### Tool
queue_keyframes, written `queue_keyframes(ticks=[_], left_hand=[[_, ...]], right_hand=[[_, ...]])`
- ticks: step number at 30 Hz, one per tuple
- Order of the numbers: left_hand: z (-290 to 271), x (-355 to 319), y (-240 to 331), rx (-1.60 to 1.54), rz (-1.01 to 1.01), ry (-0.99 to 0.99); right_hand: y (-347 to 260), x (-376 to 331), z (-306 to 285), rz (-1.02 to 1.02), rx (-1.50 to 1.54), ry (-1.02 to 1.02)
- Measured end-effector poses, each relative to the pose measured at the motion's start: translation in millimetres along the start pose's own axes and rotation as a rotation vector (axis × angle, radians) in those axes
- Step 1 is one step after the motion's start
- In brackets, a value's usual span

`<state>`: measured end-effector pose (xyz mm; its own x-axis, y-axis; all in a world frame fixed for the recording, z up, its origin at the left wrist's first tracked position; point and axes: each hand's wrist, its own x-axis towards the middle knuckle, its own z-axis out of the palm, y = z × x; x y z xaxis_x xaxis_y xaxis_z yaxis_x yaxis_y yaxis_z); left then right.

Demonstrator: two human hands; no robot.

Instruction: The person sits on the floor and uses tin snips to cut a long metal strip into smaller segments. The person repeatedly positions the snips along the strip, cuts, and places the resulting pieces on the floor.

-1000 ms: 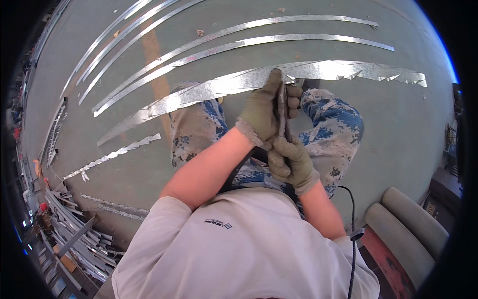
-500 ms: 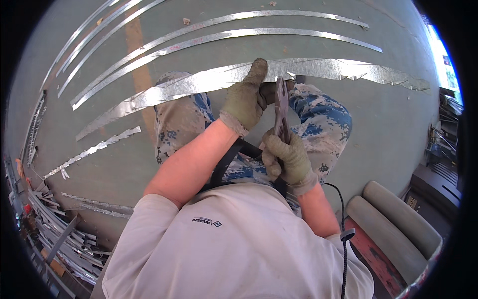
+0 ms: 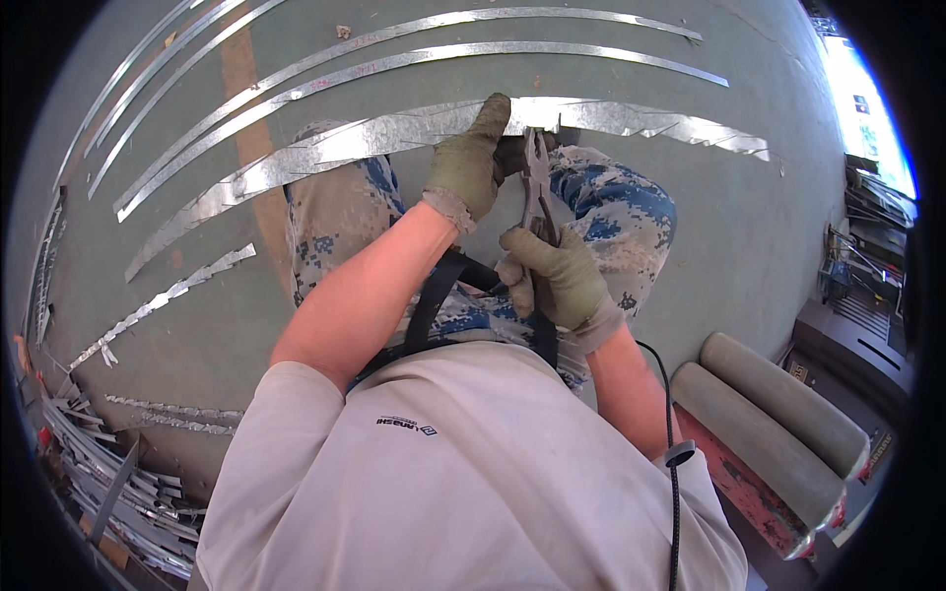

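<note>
My left hand [image 3: 465, 167], in a worn greenish glove, grips a long shiny sheet-metal strip [image 3: 394, 133] with the thumb on top and the fingers mostly hidden beneath. Slits and small bent flaps run along the strip's near edge. It spans from left to right above my knees. In my right hand [image 3: 570, 279], gloved too, is a pair of pliers [image 3: 535, 177] pointing away from me. Their handles stand somewhat apart. The jaws meet the strip's near edge just right of my left hand; whether they pinch the metal I cannot tell.
Several narrow metal strips [image 3: 434, 56] lie on the green floor beyond. A jagged strip [image 3: 163, 305] rests at the left, near a heap of metal offcuts [image 3: 118, 483]. Two grey cylinders [image 3: 759, 438] lie at the lower right by a dark machine [image 3: 852, 345]. A black cable [image 3: 674, 492] crosses my right side.
The whole view has shifted slightly. The pliers' handles have spread wider. The strip's right end now reaches less far to the right. My left hand keeps its hold.
</note>
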<state>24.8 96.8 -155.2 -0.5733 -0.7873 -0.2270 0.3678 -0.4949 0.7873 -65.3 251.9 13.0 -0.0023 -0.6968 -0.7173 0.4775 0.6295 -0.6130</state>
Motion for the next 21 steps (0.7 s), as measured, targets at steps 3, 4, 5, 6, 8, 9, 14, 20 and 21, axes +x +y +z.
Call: queue_keyframes(ticks=[3,4,5,6,8,9,14,20,21], left_hand=[[47.0,-26.3,65.1,-0.258,-0.302,0.18],[55.2,-32.8,74.8,-0.321,-0.395,0.267],[55.2,-34.4,74.4,-0.324,-0.371,0.266],[55.0,-35.5,73.8,-0.325,-0.348,0.265],[55.6,-37.3,75.6,-0.344,-0.329,0.24],[56.2,-38.3,78.8,-0.361,-0.332,0.216],[38.8,-31.6,55.8,-0.296,-0.096,0.09],[56.3,-38.4,78.5,-0.409,-0.296,0.199],[55.2,-38.3,76.2,-0.408,-0.277,0.198]], right_hand=[[8.9,1.1,-20.0,0.034,0.164,-0.095],[15.1,1.5,-23.0,0.046,0.229,-0.125],[17.9,3.0,-24.1,0.04,0.258,-0.163],[20.2,4.2,-25.0,0.034,0.287,-0.202],[22.8,5.9,-26.0,0.014,0.323,-0.256],[23.8,6.6,-25.5,-0.001,0.329,-0.272],[25.1,12.2,-27.3,-0.024,0.313,-0.296],[13.9,-2.6,-19.0,-0.012,0.348,-0.305],[8.9,-5.6,-16.4,0.023,0.309,-0.268]])
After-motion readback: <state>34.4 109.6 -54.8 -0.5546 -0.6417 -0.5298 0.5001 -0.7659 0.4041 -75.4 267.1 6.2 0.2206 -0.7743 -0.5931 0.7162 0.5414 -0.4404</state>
